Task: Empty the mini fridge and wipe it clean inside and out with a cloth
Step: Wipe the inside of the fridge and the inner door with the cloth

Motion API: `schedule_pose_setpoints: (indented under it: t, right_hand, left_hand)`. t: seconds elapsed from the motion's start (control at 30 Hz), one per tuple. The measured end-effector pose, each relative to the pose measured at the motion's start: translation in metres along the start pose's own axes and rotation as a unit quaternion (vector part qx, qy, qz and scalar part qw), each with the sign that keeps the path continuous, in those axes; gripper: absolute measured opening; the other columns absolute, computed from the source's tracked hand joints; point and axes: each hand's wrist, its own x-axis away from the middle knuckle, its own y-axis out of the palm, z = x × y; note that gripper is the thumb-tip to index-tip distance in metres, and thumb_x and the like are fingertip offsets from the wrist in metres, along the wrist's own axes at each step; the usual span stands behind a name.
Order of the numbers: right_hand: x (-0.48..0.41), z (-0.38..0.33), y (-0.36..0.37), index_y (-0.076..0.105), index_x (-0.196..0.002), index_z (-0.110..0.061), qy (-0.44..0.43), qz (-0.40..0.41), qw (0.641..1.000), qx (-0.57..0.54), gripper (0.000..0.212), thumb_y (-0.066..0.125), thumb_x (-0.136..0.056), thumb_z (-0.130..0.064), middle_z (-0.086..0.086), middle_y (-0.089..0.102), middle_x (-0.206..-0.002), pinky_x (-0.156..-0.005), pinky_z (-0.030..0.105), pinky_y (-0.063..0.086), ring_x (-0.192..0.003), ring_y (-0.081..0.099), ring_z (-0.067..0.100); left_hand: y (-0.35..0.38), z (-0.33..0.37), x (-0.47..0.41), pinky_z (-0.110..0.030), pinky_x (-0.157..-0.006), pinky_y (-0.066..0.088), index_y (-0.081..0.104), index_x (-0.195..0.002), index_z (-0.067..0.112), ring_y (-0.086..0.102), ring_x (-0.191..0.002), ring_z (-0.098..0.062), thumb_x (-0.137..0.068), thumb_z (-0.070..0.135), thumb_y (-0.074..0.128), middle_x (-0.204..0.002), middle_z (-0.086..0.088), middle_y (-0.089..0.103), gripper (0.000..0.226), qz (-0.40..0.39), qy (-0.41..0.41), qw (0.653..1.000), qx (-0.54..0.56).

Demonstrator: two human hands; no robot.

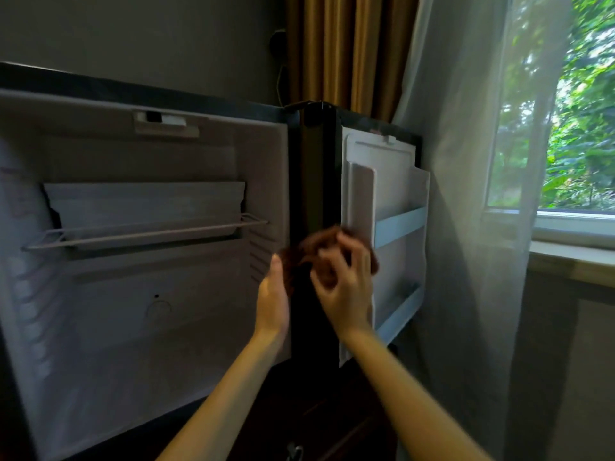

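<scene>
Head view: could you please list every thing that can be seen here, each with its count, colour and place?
mini fridge: one, black frame with a pale grey inside, left half of the view, open
wire shelf: one, pale grey, across the upper part of the fridge's inside
door: one, white inner side, swung open at the right of the fridge
door rails: two, light blue, one above the other on the door
cloth: one, brown, bunched at the door's hinge edge, blurred
heavy curtain: one, golden brown, behind the fridge
sheer curtain: one, white, right of the door
window: one, white frame, far right, green leaves outside
left hand: at the cloth's left edge, grip unclear
right hand: fingers curled on the cloth
</scene>
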Motion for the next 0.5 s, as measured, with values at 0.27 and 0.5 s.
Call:
schedule_pose_setpoints:
  t: [0.27, 0.5]
  right_hand:
    - [0.147, -0.001, -0.025, 0.065, -0.087, -0.023, 0.078, -0.156, 0.983, 0.050, 0.027, 0.079, -0.065, -0.031, 0.002, 0.045, -0.114, -0.067, 0.030, 0.055, -0.102, 0.047, 0.022]
    - [0.157, 0.003, -0.044, 0.059, -0.080, -0.028, 0.132, -0.306, 0.942, 0.031, 0.032, 0.081, -0.057, -0.021, -0.010, 0.042, -0.107, -0.047, 0.009, 0.040, -0.093, 0.055, 0.015]
  left_hand:
    - [0.016, -0.003, 0.022, -0.021, -0.108, 0.031, 0.039, -0.144, 0.016, 0.034, -0.138, -0.015, -0.098, 0.019, 0.052, -0.148, -0.002, 0.039, 0.048, 0.072, 0.149, 0.965, -0.206]
    - [0.110, 0.037, 0.007, -0.052, -0.118, -0.010, 0.030, -0.150, 0.010, -0.001, -0.150, -0.023, -0.088, 0.018, 0.056, -0.162, -0.008, 0.008, 0.067, -0.144, 0.502, 0.617, -0.589]
